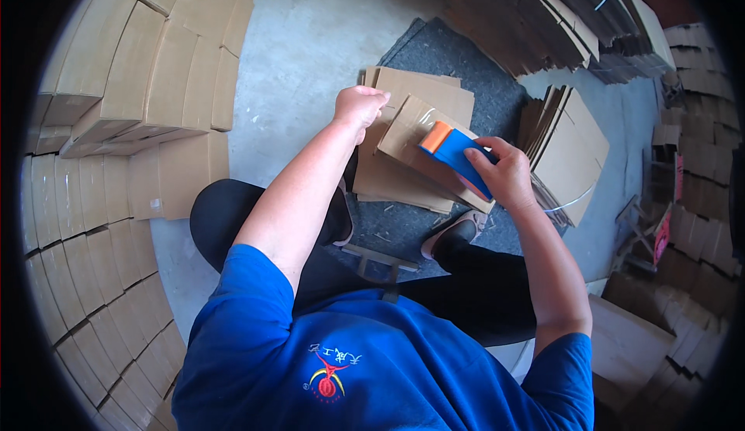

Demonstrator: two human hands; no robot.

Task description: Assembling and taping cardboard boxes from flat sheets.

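Right hand (pixel 508 173), fingers clamped on a blue-and-orange tape dispenser (pixel 458 155), tapes a flat brown cardboard box (pixel 415 132); left hand (pixel 358 107), fingers curled together, steadies its edge above grey felt mat (pixel 458 58).

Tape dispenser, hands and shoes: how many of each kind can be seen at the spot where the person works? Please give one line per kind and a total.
Tape dispenser, blue and orange: 1
Hands, left hand and right hand: 2
Shoes, left shoe and right shoe: 2
Cardboard box under the hands: 1
Total: 6
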